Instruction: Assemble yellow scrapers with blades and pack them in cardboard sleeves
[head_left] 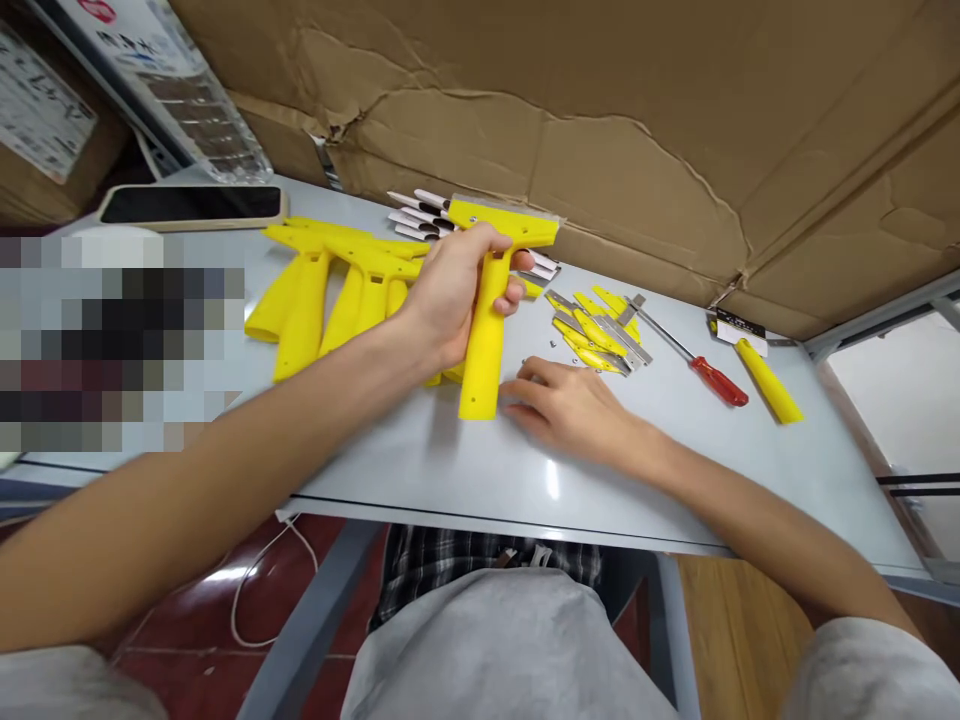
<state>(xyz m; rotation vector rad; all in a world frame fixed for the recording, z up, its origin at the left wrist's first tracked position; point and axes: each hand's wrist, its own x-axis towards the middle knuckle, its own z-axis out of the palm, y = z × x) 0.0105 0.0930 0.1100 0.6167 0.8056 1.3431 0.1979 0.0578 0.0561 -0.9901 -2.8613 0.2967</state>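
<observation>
On the grey table (465,470), seen from your head camera, your left hand (450,300) is wrapped tight around the handle of a yellow scraper (487,330), holding it upright with its foot touching the tabletop and its wide head uppermost. Your right hand (574,410) lies flat and unclenched on the table just right of the scraper's foot, fingertips (525,385) near tiny screws (536,362); whether it pinches one I cannot tell.

Left of the scraper lies a pile of yellow handles (322,290). Behind it, a row of blades (420,212) fans out. Right of it sits a heap of yellow and metal clamp plates (596,335), then a red-handled screwdriver (701,365), and furthest right a yellow knife (761,375). A phone (191,205) rests far left of the scraper.

The risks, as I judge them: the screws are small and loose, so a sweep of your right hand could scatter them off the table edge. The blades behind the scraper could nick you if you reach over without looking. The scraper stands on a narrow foot; loosen your grip and it may topple into the plates.
</observation>
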